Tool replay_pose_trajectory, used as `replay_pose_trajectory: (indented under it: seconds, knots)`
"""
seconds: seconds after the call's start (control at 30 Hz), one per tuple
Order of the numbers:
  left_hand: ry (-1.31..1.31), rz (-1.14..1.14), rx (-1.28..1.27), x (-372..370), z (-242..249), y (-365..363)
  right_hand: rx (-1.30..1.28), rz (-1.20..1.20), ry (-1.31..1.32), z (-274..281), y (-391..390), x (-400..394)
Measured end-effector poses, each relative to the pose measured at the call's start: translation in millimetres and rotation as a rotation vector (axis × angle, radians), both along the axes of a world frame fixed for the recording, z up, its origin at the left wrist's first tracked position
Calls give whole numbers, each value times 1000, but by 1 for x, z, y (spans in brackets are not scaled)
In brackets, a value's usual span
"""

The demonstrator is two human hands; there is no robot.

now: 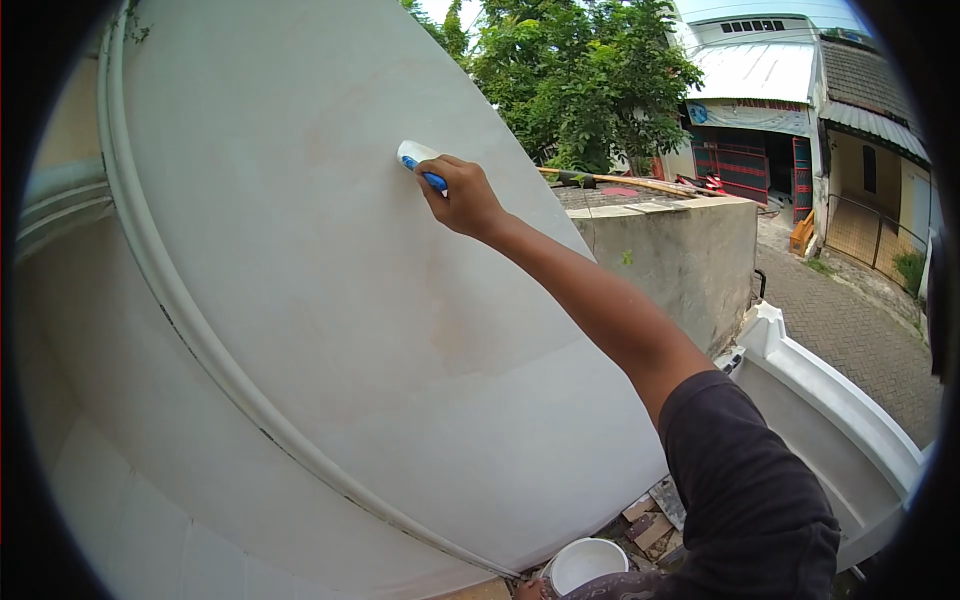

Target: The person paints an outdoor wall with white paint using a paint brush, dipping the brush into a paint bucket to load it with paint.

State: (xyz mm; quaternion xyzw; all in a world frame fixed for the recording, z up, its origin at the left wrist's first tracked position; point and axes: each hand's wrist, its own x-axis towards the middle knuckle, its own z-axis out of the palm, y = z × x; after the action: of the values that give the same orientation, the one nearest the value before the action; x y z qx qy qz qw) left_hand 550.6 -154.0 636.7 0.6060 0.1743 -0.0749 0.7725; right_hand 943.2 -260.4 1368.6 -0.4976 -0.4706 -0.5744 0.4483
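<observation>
High on the white wall (300,250), my right hand (462,195) grips the blue handle of a brush (418,158). Its pale bristles touch the wall surface, pointing up and left. Faint reddish-brown patches show through the white around and below it. At the bottom edge, part of my left hand (530,591) appears beside a white bucket (588,565); its fingers are mostly cut off by the frame, so its hold cannot be made out.
A white pipe (215,365) curves down the wall's left side. Broken tiles (650,528) lie by the bucket. To the right stand a grey concrete wall (680,265), a white parapet (830,385), a tree (590,80) and houses along a paved lane (850,320).
</observation>
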Motion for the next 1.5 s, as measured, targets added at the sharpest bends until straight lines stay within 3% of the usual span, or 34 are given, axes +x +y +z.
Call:
replay_pose_trajectory:
  seconds: [0.07, 0.17, 0.4, 0.5, 0.6, 0.7, 0.8, 0.93, 1.0, 1.07, 1.17, 1.23, 1.4, 1.5]
  knots:
    - [4, -5, 3, -3, -9, 7, -71, 237, 218, -3, -8, -19]
    - [5, -15, 8, -2, -17, 18, 28, 570, 394, -12, -10, -3]
    - [-7, 1, -21, -6, -32, 23, 298, 4, 377, -15, -103, 58]
    - [23, 20, -69, -7, -46, 21, 441, -238, 162, -17, -111, 73]
    - [73, 45, -133, -6, -49, 17, 470, -294, 31, -24, -107, 58]
    - [44, 68, -117, -10, -39, 13, 434, -105, 125, -53, -98, -1]
    - [173, 88, -10, 1, -28, 13, 247, 130, 335, -123, -98, -73]
    - [397, 102, 118, 7, 11, 10, -251, 390, 1024, -246, -120, -145]
    - [514, 106, 123, -2, 40, -2, -564, 374, 1357, -308, -132, -160]
    - [472, 140, 125, -3, 38, -3, -799, 275, 1412, -370, -140, -178]
    - [477, 116, 128, 0, 42, -2, -835, 248, 1291, -462, -147, -215]
    - [465, 96, 175, 1, 67, -8, -953, 232, 1435, -496, -145, -239]
    - [502, 109, 141, 2, 63, -7, -1031, 136, 1404, -586, -139, -262]
    - [488, 111, 114, 1, 61, -4, -1161, 111, 1414, -604, -137, -266]
